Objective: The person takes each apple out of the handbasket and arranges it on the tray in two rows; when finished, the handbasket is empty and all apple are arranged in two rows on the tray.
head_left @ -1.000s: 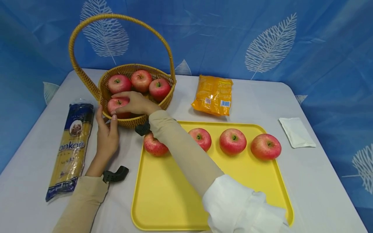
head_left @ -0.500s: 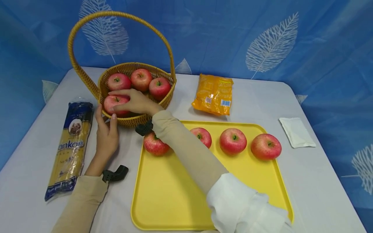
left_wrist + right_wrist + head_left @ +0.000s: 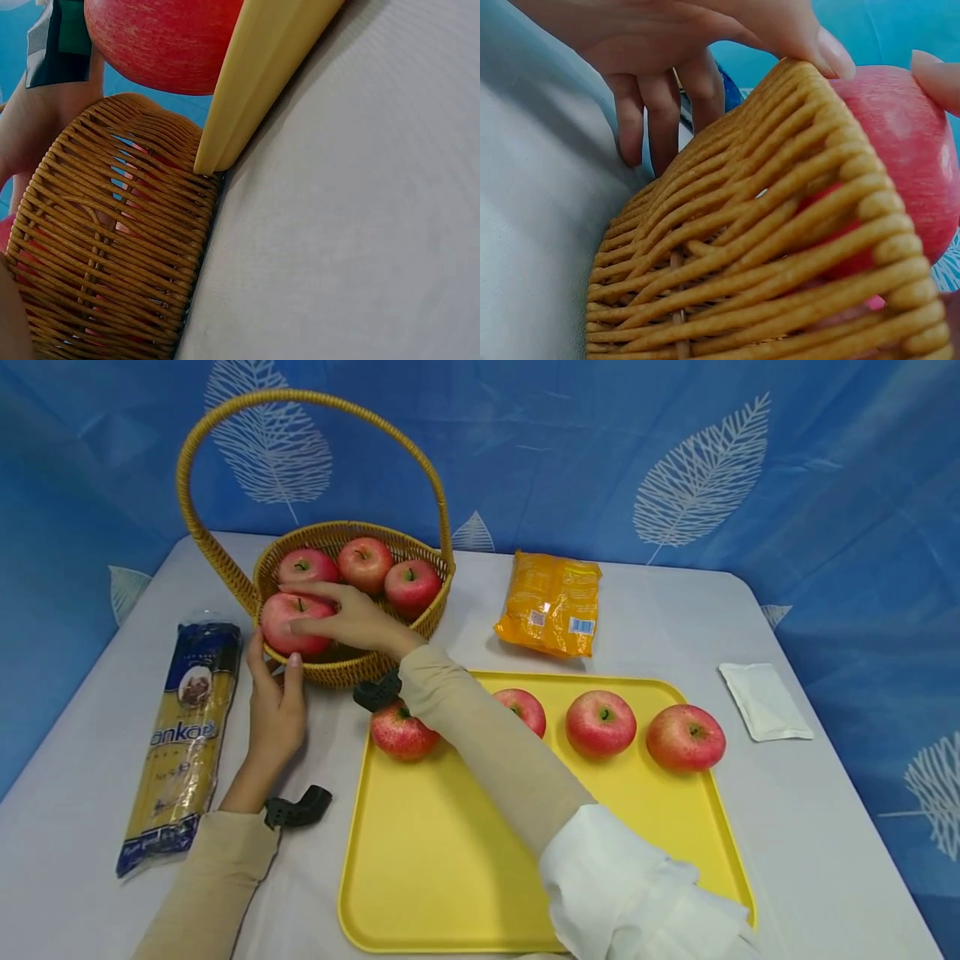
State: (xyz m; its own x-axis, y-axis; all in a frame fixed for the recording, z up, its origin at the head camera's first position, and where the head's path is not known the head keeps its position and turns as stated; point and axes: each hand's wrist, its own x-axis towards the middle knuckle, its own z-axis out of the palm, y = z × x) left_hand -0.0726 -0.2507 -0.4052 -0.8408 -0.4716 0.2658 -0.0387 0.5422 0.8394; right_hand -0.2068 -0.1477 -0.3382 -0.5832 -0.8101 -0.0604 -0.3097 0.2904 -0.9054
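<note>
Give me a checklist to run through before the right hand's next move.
1. Right grip secure on the held apple: ok, thumb and fingers are round it.
2. Left grip at the basket: ok, thumb by the near rim.
3. Basket handle clear of the right grip: ok, they are apart.
4. Held apple's underside free: cannot tell, hidden.
5. Tray apples fully in view: not ok, the right sleeve hides parts of two.

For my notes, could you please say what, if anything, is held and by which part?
The right hand grips an apple by its upper part; the left hand touches the basket at its rim.
</note>
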